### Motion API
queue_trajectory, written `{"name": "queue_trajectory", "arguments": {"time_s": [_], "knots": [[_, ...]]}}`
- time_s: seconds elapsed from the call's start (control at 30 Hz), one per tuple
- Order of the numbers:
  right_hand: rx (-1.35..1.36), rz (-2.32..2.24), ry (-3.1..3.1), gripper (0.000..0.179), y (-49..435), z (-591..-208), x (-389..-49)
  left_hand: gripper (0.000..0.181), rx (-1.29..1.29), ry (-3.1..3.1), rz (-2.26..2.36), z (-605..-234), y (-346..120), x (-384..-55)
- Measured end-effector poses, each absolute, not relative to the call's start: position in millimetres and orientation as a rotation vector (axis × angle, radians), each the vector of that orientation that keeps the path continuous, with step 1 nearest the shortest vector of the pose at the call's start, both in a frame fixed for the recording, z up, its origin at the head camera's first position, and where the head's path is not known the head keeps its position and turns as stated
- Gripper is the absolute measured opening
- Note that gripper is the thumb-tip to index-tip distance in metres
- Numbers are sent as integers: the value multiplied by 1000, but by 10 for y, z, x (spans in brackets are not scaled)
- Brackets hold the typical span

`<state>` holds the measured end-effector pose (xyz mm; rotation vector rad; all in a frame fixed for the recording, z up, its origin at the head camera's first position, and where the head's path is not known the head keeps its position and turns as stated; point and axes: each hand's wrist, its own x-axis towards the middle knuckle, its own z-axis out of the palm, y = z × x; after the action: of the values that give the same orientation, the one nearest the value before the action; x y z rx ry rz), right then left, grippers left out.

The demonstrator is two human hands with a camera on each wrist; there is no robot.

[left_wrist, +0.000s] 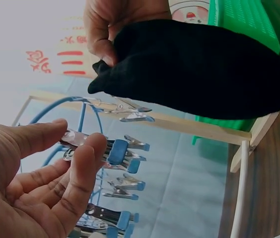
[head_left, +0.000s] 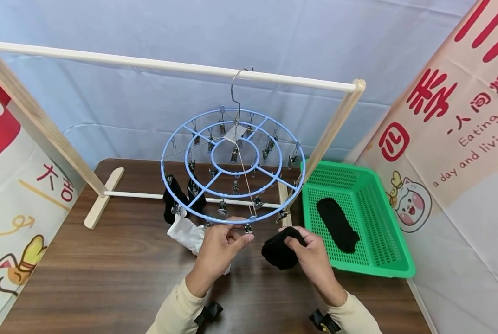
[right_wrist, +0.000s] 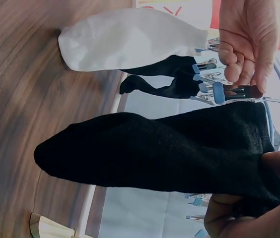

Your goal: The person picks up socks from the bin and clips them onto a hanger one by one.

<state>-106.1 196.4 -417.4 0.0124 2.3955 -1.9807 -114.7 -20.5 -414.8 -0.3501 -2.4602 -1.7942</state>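
Observation:
My left hand (head_left: pixel 217 248) pinches a metal clip (left_wrist: pixel 75 139) with blue tips at the near edge of a round blue clip hanger (head_left: pixel 223 221). The clip's tips face down toward the table. My right hand (head_left: pixel 313 255) holds a black sock (right_wrist: pixel 145 148) by its cuff, thumb on one side and fingers on the other. That sock hangs just right of the clip, its toe pointing down. To the left, a white sock (right_wrist: pixel 130 42) and black socks (head_left: pixel 171 204) hang from the hanger's clips. My left hand partly covers the white sock in the head view.
The hanger hooks over the white bar (head_left: pixel 148 64) of a wooden rack. A green basket (head_left: pixel 382 232) stands right on the brown table (head_left: pixel 119 278), with another black sock (head_left: pixel 336 225) inside. Several unused clips (head_left: pixel 222 207) dangle around the rings. Printed cloths flank both sides.

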Motion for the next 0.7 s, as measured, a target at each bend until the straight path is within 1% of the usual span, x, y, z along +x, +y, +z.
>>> {"name": "queue_trajectory", "arguments": {"time_s": [0.23, 0.47, 0.7], "knots": [[-5, -1962, 2402, 21, 1912, -4233, -1108, 31, -364, -2418, -1813, -4151, -207, -1158], [-35, -1988, 2402, 22, 1864, -4303, -1118, 26, -368, -2457, -1779, -4160, -205, -1171], [-123, -1943, 2518, 22, 1799, -4343, -1116, 21, -364, -2238, -1955, -4196, -187, -1158]]}}
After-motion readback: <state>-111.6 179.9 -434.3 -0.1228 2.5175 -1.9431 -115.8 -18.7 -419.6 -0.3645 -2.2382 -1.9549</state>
